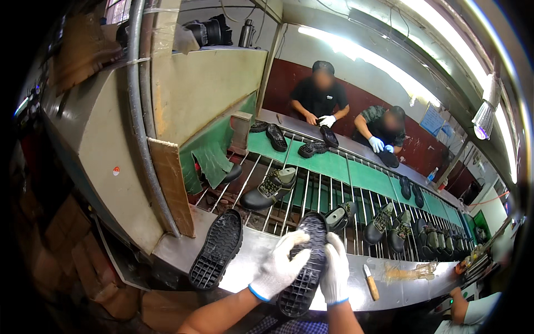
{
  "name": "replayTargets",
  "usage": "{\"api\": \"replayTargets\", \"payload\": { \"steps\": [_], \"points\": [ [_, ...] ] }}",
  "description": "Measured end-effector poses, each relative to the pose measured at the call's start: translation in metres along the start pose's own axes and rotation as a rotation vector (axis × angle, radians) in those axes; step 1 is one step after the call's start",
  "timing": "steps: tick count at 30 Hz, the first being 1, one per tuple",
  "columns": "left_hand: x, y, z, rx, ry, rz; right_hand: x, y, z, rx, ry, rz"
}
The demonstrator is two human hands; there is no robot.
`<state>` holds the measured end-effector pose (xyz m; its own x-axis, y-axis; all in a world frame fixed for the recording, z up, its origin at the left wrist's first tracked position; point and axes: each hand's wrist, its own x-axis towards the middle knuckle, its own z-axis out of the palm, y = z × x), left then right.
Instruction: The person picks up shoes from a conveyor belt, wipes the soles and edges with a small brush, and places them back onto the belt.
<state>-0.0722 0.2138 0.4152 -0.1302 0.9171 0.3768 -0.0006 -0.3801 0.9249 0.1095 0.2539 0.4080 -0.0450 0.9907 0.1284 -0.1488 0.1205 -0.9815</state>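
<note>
In front of me a black rubber shoe sole is held up lengthwise, its ridged forepart away from me and its grid of square cells toward me. My left hand, in a white glove with a blue cuff, grips its left edge. My right hand, also white-gloved, closes on the right edge. A second black sole lies on the metal ledge left of my hands. Just past the held sole, a dark shoe rests on the rods. A knife with a wooden handle lies right of my right hand.
Beyond the ledge runs a conveyor of metal rods carrying a black lace-up shoe and several more shoes to the right. Behind it lies a green belt with soles. Two co-workers work across. A beige machine housing stands left.
</note>
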Motion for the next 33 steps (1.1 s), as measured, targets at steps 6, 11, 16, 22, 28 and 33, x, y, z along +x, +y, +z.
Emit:
{"api": "replayTargets", "payload": {
  "steps": [6,11,16,22,28,33],
  "points": [
    [-0.071,-0.05,-0.01,0.761,-0.141,0.147,0.083,0.111,-0.052,-0.469,0.467,-0.058],
    [-0.076,-0.056,0.001,0.734,-0.017,0.203,0.14,0.102,-0.018,-0.473,0.488,0.082],
    [-0.079,-0.042,0.004,0.731,-0.037,0.227,0.157,0.11,-0.004,-0.477,0.658,0.205],
    [-0.074,-0.045,0.003,0.731,0.001,0.207,0.158,0.115,-0.037,-0.329,0.577,0.08],
    [-0.073,-0.051,0.008,0.678,0.036,0.273,0.075,-0.016,-0.166,0.458,0.221,0.49],
    [-0.082,-0.049,0.016,0.789,0.159,0.381,-0.117,-0.073,-0.184,-0.69,-0.069,0.355]
  ]
}}
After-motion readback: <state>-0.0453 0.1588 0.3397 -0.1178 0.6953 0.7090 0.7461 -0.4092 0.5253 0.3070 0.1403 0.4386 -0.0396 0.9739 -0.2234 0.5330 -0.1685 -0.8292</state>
